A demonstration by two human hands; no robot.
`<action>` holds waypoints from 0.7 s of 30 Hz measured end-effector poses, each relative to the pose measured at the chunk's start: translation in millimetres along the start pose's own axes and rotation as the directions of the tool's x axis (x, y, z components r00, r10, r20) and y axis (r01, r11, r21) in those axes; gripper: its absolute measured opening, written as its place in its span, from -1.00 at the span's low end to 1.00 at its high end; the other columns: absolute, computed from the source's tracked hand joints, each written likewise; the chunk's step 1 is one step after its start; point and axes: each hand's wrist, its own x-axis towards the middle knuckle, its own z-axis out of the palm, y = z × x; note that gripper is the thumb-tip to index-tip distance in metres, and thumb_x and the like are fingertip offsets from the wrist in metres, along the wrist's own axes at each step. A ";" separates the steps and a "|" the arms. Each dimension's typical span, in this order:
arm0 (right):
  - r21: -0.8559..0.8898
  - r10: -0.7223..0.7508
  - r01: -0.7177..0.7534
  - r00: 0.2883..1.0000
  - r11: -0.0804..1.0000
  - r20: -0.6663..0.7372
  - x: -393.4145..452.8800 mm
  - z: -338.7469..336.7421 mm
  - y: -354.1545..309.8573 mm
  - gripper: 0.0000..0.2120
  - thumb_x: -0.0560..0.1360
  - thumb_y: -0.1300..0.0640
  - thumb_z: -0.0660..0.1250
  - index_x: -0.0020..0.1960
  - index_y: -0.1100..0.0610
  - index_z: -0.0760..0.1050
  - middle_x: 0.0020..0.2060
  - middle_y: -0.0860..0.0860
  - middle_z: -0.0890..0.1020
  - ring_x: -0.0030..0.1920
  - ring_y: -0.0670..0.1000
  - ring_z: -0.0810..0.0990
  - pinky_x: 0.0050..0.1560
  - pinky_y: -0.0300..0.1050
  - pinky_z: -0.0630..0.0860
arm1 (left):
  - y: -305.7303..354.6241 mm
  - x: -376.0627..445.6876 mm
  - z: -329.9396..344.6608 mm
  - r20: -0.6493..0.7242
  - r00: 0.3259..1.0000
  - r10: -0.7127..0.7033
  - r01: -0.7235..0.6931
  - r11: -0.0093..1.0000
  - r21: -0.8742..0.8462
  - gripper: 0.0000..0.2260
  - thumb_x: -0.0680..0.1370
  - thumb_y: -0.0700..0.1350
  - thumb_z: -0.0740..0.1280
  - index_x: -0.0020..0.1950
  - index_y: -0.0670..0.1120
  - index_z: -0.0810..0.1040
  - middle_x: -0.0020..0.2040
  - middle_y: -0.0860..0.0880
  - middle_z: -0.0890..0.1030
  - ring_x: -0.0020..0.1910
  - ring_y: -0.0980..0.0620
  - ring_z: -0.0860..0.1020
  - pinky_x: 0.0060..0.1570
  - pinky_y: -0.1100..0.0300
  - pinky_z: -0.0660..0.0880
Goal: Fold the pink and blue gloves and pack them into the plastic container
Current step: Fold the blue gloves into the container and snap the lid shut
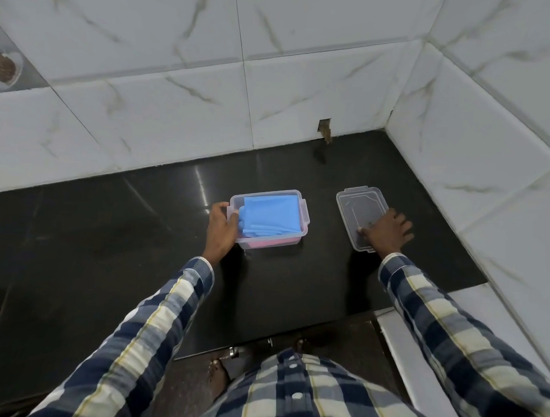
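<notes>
On container (302, 209) and lid (355, 205), both hands (222, 228).

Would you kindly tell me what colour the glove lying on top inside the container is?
Blue glove; clearest in the head view.

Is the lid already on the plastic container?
No, the clear lid lies on the counter under the right hand, apart from the open container.

Blue gloves (272, 215), checked sleeves (155, 313)
</notes>
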 end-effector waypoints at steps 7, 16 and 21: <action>0.070 0.044 -0.053 0.993 0.996 0.112 6.2 -2.6 2.7 0.08 0.39 -0.05 0.67 0.66 0.24 0.11 0.60 0.28 0.18 0.61 0.37 0.20 0.59 0.42 0.20 | -1.7 -2.8 2.8 0.027 0.993 -0.119 0.121 0.989 -0.088 -0.64 0.77 0.00 0.21 0.43 -0.24 0.45 0.38 -0.21 0.61 0.38 -0.22 0.60 0.46 -0.20 0.51; 0.379 -0.370 0.374 0.925 0.846 -0.087 -7.3 -17.8 -63.2 -0.80 0.60 0.22 0.42 0.21 0.24 0.60 0.16 0.18 0.68 0.15 0.16 0.68 0.22 0.12 0.67 | -2.3 -4.2 -4.1 0.054 0.977 -0.206 0.212 0.957 -0.196 -0.56 0.77 0.06 0.18 0.40 -0.29 0.51 0.35 -0.26 0.64 0.37 -0.28 0.63 0.44 -0.24 0.54; -0.024 -0.780 0.800 0.577 0.600 -0.243 -46.7 7.7 -102.4 -0.71 0.58 0.13 0.46 0.29 0.11 0.58 0.16 0.08 0.60 0.10 0.06 0.58 0.09 0.00 0.61 | -0.4 -0.8 -4.3 0.076 0.957 -0.281 0.288 0.877 -0.385 -0.51 0.80 0.05 0.11 0.45 -0.34 0.49 0.38 -0.36 0.62 0.40 -0.37 0.60 0.46 -0.30 0.52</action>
